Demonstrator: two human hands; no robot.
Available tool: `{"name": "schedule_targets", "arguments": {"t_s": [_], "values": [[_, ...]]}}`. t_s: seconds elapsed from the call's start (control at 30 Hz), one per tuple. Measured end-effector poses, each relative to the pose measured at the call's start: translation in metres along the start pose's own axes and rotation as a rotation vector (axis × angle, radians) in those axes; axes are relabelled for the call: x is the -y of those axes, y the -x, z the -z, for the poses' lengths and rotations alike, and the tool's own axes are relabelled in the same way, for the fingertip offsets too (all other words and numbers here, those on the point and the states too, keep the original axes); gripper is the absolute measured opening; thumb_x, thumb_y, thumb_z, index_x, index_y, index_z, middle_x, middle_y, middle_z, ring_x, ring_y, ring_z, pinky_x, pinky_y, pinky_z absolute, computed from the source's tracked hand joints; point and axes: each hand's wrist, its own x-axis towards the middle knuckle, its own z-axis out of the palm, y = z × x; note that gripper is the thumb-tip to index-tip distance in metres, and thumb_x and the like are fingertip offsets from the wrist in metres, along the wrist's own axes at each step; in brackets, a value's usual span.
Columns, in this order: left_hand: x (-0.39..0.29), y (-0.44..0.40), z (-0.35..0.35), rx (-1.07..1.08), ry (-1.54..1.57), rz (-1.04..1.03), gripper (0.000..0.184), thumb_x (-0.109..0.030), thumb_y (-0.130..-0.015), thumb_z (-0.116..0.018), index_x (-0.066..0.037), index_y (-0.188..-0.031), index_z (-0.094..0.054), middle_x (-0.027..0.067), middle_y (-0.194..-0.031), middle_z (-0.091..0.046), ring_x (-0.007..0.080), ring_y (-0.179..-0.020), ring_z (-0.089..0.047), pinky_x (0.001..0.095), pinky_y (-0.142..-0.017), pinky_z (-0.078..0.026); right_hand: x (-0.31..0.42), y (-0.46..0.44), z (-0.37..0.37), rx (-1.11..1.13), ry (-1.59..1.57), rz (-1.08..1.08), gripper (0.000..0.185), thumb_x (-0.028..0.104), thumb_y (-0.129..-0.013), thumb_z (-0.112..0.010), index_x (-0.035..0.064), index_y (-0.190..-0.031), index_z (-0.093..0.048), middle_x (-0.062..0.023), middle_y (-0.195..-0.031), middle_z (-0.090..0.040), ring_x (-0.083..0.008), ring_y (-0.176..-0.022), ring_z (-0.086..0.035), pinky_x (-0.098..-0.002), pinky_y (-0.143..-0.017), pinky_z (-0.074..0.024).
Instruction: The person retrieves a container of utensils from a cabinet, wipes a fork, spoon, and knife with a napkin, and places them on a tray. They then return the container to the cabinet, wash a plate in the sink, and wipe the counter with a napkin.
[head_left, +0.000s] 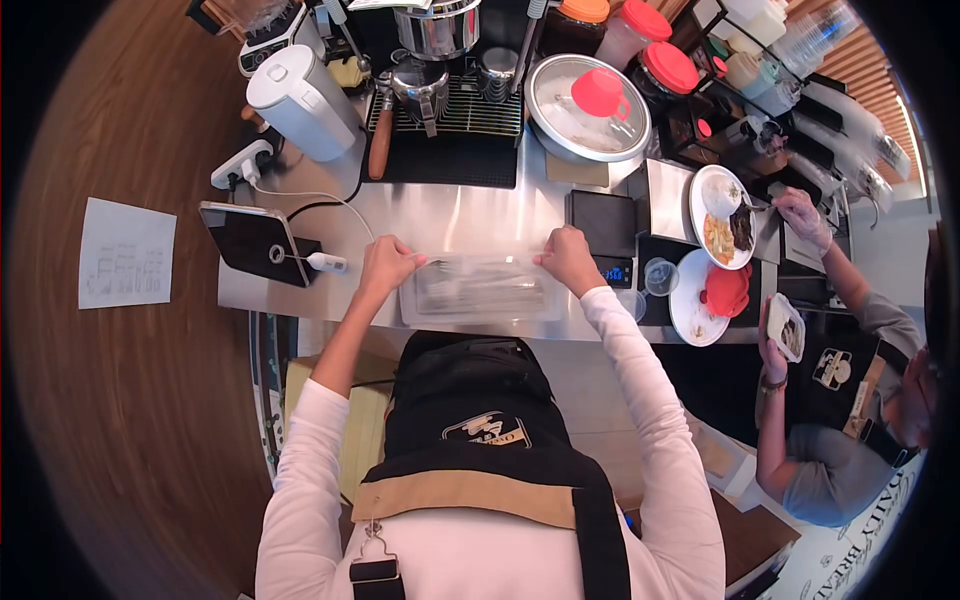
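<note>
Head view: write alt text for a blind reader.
A person's left hand and right hand hold the far corners of a clear plastic box at a steel counter. On the right, a co-worker's gloved hand holds a utensil at a plate of food.

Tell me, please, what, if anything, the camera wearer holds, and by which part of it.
The left hand and right hand hold a clear plastic box at its far corners, one each; the exact edge pinched there is unclear.

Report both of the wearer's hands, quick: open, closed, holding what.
Left hand: closed on the clear container, far left corner.
Right hand: closed on its far right corner.
</note>
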Motion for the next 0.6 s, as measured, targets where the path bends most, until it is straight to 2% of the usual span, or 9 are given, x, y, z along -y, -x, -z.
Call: {"name": "schedule_targets", "arguments": {"t_s": [0.17,0.23,0.33,0.43,0.47,0.5,0.6], "values": [[-0.003,0.005,0.001,-0.048,-0.053,-0.048,0.035,-0.027,-0.062,-0.079,0.003,-0.072,-0.064,0.0204,-0.071,-0.064,0.0330,-0.070,-0.063,0.0374,-0.068,-0.049,0.003,0.003,0.001,-0.006,0.013,0.008,0.026,0.014,-0.059,-0.079,-0.0043,-0.070,-0.064,-0.0237,-0.084,-0.060,-0.0383,-0.077,-0.060,-0.0409,-0.072,-0.0501],[-0.001,0.006,0.000,-0.055,-0.064,-0.072,0.036,-0.028,-0.061,-0.079,0.003,-0.072,-0.063,0.0175,-0.069,-0.064,0.0289,-0.067,-0.063,0.0355,-0.065,-0.049,0.006,0.003,0.006,0.004,0.011,0.004,0.025,0.014,-0.061,-0.078,-0.0040,-0.072,-0.065,-0.0229,-0.083,-0.060,-0.0377,-0.078,-0.060,-0.0407,-0.073,-0.0497],[0.008,0.005,0.000,-0.025,-0.040,-0.087,0.037,-0.029,-0.060,-0.080,0.002,-0.071,-0.063,0.0154,-0.067,-0.063,0.0260,-0.064,-0.063,0.0344,-0.063,-0.049,0.005,-0.011,0.012,0.195,0.113,0.108,0.028,0.021,-0.067,-0.074,-0.0029,-0.080,-0.066,-0.0219,-0.091,-0.061,-0.0367,-0.083,-0.060,-0.0399,-0.076,-0.0488],[0.013,0.000,0.002,-0.016,-0.009,-0.124,0.037,-0.030,-0.059,-0.080,0.002,-0.070,-0.064,0.0143,-0.066,-0.063,0.0243,-0.062,-0.063,0.0335,-0.061,-0.049,0.037,-0.043,0.000,0.604,-0.081,0.230,0.039,0.033,-0.076,-0.065,-0.0017,-0.095,-0.065,-0.0192,-0.103,-0.061,-0.0329,-0.094,-0.060,-0.0378,-0.084,-0.0456],[0.013,0.000,0.000,-0.016,0.001,-0.141,0.038,-0.030,-0.059,-0.080,0.002,-0.069,-0.064,0.0139,-0.065,-0.063,0.0237,-0.062,-0.063,0.0331,-0.061,-0.049,0.054,-0.053,-0.008,0.771,-0.191,0.226,0.054,0.045,-0.082,-0.054,0.0002,-0.111,-0.060,-0.0157,-0.118,-0.056,-0.0285,-0.110,-0.053,-0.0362,-0.093,-0.0396],[0.012,0.001,0.000,-0.014,0.016,-0.144,0.037,-0.029,-0.059,-0.080,0.002,-0.070,-0.064,0.0137,-0.065,-0.063,0.0233,-0.061,-0.062,0.0328,-0.061,-0.049,0.073,-0.059,-0.014,0.857,-0.188,0.152,0.068,0.057,-0.084,-0.045,0.0020,-0.123,-0.051,-0.0159,-0.127,-0.050,-0.0280,-0.121,-0.044,-0.0372,-0.100,-0.0327],[0.010,0.006,0.003,-0.012,0.058,-0.131,0.035,-0.027,-0.060,-0.080,0.003,-0.070,-0.064,0.0134,-0.065,-0.063,0.0222,-0.060,-0.062,0.0321,-0.060,-0.049,0.111,-0.076,-0.036,1.106,-0.025,-0.092,0.078,0.066,-0.082,-0.039,0.0032,-0.129,-0.045,-0.0169,-0.134,-0.042,-0.0317,-0.125,-0.038,-0.0397,-0.102,-0.0302]]}}
